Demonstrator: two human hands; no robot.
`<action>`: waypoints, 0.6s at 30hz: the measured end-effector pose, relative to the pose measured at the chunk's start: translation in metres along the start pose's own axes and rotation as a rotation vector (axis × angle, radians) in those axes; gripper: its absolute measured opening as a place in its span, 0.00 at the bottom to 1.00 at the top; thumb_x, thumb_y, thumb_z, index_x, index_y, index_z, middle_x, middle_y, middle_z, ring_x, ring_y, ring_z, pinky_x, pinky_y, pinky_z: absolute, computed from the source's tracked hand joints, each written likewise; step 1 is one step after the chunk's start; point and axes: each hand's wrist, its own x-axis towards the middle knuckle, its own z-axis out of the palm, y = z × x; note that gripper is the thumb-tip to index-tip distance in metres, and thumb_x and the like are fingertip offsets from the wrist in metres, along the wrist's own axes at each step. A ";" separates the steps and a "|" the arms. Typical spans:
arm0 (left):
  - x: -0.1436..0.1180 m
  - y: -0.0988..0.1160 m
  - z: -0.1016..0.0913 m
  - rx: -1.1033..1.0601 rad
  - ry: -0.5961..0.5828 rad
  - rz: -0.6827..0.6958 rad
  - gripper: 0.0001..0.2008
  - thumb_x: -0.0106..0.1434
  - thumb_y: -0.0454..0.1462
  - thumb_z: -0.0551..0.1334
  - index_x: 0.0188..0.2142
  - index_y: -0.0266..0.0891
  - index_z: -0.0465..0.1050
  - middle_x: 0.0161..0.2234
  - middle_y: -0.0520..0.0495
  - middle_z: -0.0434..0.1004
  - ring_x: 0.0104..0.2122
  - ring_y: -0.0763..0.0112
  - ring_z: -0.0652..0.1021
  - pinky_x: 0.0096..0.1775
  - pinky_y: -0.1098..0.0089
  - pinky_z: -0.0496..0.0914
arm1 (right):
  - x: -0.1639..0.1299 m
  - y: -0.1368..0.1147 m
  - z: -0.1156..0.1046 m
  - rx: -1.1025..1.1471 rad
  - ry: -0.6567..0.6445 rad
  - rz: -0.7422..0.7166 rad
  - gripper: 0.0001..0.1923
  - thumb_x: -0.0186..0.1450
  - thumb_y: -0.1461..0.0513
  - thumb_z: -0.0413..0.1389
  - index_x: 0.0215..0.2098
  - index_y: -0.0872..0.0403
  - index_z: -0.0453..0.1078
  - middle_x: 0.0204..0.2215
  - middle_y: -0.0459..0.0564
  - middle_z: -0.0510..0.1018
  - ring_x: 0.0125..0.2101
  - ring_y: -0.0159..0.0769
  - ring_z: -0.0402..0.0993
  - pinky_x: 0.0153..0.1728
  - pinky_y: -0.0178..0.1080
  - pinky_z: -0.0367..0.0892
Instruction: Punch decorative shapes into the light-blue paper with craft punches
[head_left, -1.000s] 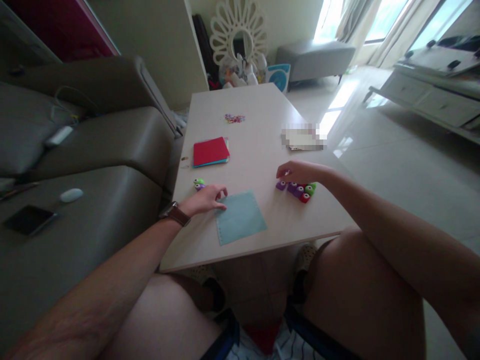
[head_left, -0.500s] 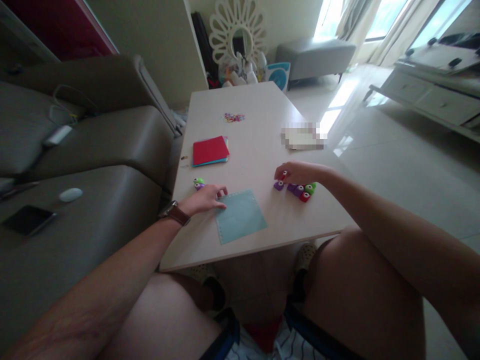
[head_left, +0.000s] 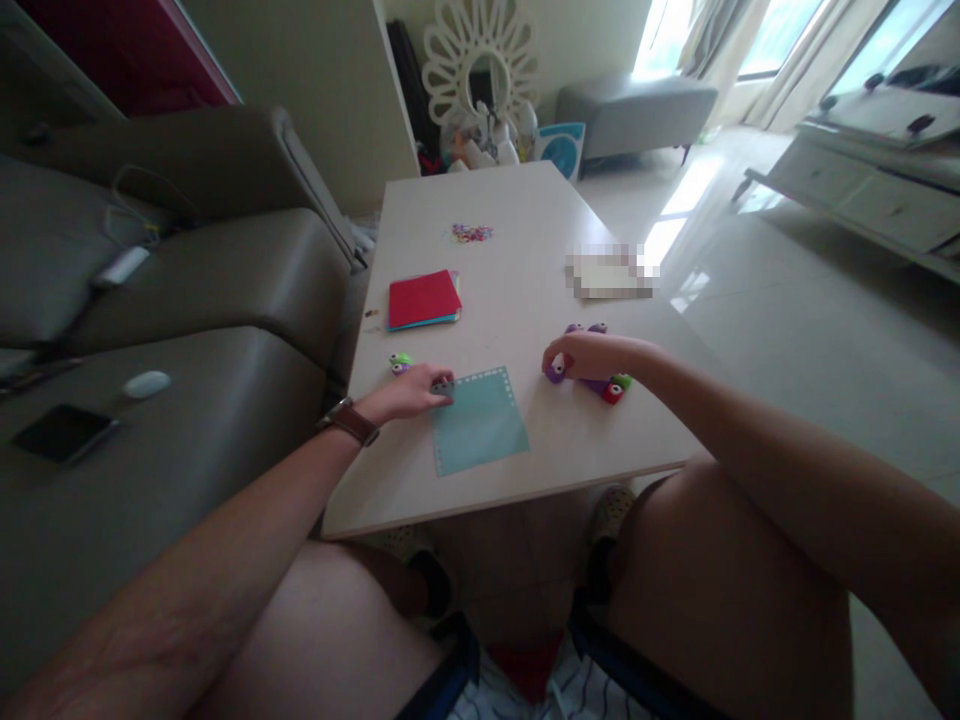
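**Two hands, one teal sheet, a scatter of small punches**

On the sofa [head_left: 187, 290] at far left lie three things: a flat dark phone [head_left: 64, 432], a smooth white oval object [head_left: 147, 384] and a white cable adapter [head_left: 124, 266]. On the pale, matte, rectangular worktop [head_left: 517, 260], one small green and purple punch [head_left: 401, 362] sits alone near the left edge. Beyond it lies one stack of square paper [head_left: 423, 299], red on top with a blue edge showing beneath.

The left hand [head_left: 409, 392], a brown-strapped watch [head_left: 348, 421] on its wrist, lies with fingertips pressed on the near left corner of one square teal sheet [head_left: 480, 422]; whether it pinches something small and dark there I cannot tell. The sheet lies flat near the front edge of the worktop, a row of tiny punched holes along its top and left sides.

Farther back, one little heap of multicoloured confetti [head_left: 471, 233] sits mid-worktop.

The right hand [head_left: 589, 352] curls over a cluster of punches [head_left: 604, 382], fingers closed on a purple one [head_left: 555, 370]. At least five rounded plastic pieces show around it: purple, green and red.
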 end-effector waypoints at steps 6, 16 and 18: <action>0.002 -0.007 -0.002 -0.125 -0.002 -0.019 0.10 0.56 0.41 0.68 0.36 0.40 0.73 0.33 0.50 0.79 0.36 0.65 0.78 0.41 0.68 0.69 | 0.006 0.000 0.004 -0.041 -0.035 -0.018 0.18 0.61 0.67 0.63 0.48 0.50 0.82 0.40 0.52 0.85 0.36 0.39 0.79 0.36 0.37 0.68; 0.004 -0.017 0.000 -0.265 0.006 -0.074 0.17 0.52 0.46 0.69 0.38 0.41 0.74 0.34 0.48 0.80 0.34 0.65 0.77 0.38 0.67 0.69 | 0.005 -0.011 0.006 0.062 -0.029 -0.066 0.08 0.62 0.64 0.67 0.39 0.52 0.77 0.35 0.52 0.83 0.34 0.41 0.79 0.37 0.39 0.70; 0.004 -0.017 -0.001 -0.266 0.015 -0.084 0.18 0.52 0.46 0.69 0.39 0.40 0.74 0.34 0.48 0.80 0.34 0.65 0.77 0.38 0.67 0.69 | 0.005 -0.015 0.007 0.095 -0.018 -0.072 0.08 0.62 0.63 0.67 0.38 0.52 0.75 0.32 0.52 0.82 0.33 0.40 0.78 0.35 0.39 0.69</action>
